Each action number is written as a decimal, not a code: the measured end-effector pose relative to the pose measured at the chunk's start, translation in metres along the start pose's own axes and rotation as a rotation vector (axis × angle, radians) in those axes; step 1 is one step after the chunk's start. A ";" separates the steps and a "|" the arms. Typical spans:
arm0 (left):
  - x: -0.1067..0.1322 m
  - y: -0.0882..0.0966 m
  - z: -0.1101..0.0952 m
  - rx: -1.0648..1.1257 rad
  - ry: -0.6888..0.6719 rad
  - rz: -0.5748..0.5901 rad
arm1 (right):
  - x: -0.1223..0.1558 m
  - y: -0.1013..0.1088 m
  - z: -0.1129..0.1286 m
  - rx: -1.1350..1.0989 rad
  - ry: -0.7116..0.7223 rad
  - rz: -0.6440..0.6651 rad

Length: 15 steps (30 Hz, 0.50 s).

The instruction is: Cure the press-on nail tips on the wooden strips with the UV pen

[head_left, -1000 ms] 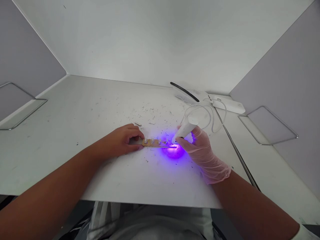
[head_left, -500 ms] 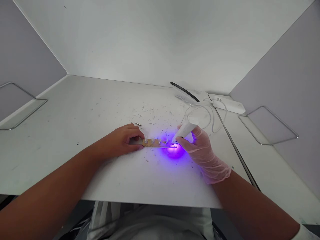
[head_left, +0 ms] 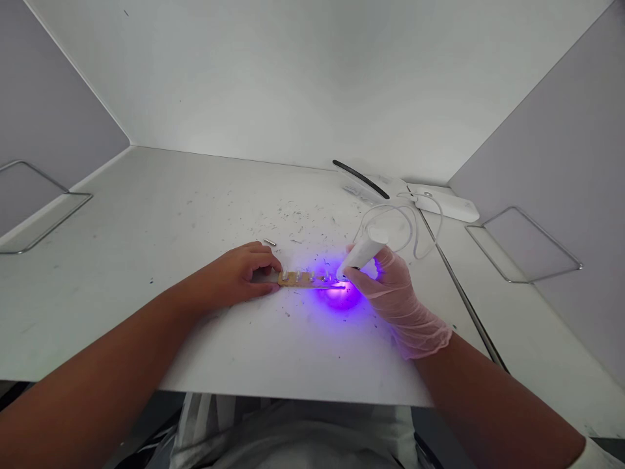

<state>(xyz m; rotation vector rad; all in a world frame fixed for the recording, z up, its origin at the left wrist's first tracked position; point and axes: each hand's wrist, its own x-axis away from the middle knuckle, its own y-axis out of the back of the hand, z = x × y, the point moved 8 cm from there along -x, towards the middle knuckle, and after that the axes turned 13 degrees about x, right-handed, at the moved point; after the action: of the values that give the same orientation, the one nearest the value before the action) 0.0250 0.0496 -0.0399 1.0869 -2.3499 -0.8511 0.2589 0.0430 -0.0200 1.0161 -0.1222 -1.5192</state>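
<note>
Violet light [head_left: 342,301] glows under the white lamp [head_left: 368,246], your gloved R hand's [head_left: 390,280] grip wrapped round its body, its head over the tan strip's [head_left: 295,281] R end. Your bare L hand [head_left: 251,270] pinches the L end btwn thumb & fingers, on the tabletop [head_left: 273,358], metal pin [head_left: 269,242] nearby.

I can pick out next to no change over the past second. My view has shifted by the barest trace: the small dark mark [head_left: 125,12] high on the back wall [head_left: 273,85] sits a hair higher than half a second ago. The wall's soft shading differs faintly. In my left grip [head_left: 254,273] and right grip [head_left: 388,277], I see no move.
</note>
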 end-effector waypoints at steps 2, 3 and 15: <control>0.001 0.000 0.000 0.001 -0.005 -0.004 | 0.000 0.001 0.001 -0.008 0.005 -0.002; 0.001 0.001 -0.001 0.001 -0.007 -0.006 | 0.000 0.001 0.001 -0.010 0.004 0.000; -0.001 0.001 -0.002 -0.007 -0.018 -0.009 | -0.001 0.002 0.004 -0.044 0.021 -0.009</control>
<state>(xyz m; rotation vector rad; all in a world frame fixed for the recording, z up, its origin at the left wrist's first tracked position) 0.0262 0.0498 -0.0379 1.0926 -2.3565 -0.8750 0.2574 0.0412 -0.0159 0.9985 -0.0689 -1.5123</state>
